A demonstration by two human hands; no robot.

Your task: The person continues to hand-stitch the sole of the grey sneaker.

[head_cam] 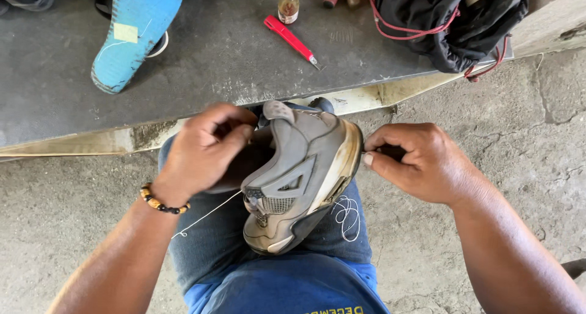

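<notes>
- A grey sneaker [302, 176] rests on the person's knee, between both grips.
- Left hand [204, 152] is closed inside its collar; right hand [418, 161] pinches something thin, seemingly white thread [348, 213], at the sole edge.
- Risk: a hard tug may snap the thread or tip the sneaker off.

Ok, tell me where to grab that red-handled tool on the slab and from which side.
Grip the red-handled tool around the middle of its red handle, coming from above. It lies flat and diagonal on the grey slab, metal tip toward the shoe, with clear space on both sides for fingers.
</notes>
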